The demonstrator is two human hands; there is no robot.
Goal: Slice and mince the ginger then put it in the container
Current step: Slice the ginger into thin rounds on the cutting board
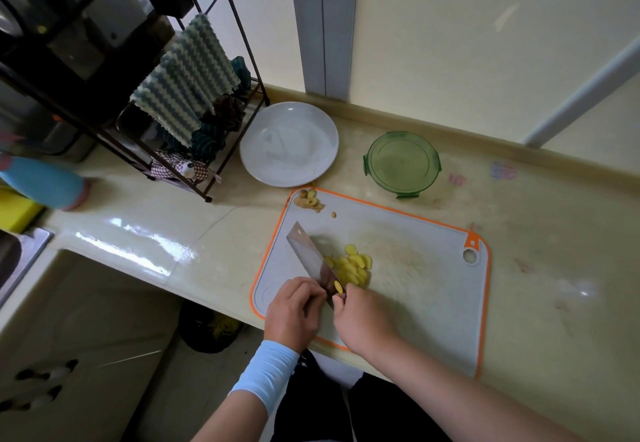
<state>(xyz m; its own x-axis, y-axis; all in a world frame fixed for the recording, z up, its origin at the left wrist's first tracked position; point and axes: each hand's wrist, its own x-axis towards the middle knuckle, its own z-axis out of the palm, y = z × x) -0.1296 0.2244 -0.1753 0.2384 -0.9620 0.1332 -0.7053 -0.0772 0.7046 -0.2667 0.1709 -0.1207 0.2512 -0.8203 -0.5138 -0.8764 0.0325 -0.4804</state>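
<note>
Gripping the handle end of the cleaver (313,258) is my right hand (363,320), low in the centre of the frame. Its fingers are curled and the handle itself is hidden inside them. My left hand (294,310), with a pale blue sleeve (266,372) at the wrist, is just beside it. Its bent fingertips lie against the flat of the blade near the heel, and I cannot tell if they pinch the blade or only touch it. One yellow slice (338,286) sticks on the blade there.

Both hands are over the near left part of the grey cutting board (426,289) with the orange rim. The ginger slices (353,267) lie in a small heap on the board, just right of the blade. Ginger scraps (308,199) are at the board's far left corner.

Beyond the board, on the countertop (540,234), stands the round green container (401,163). A white plate (289,112) lies left of it. At the upper left, a striped cloth (187,78) hangs on a dark wire rack (207,197).
</note>
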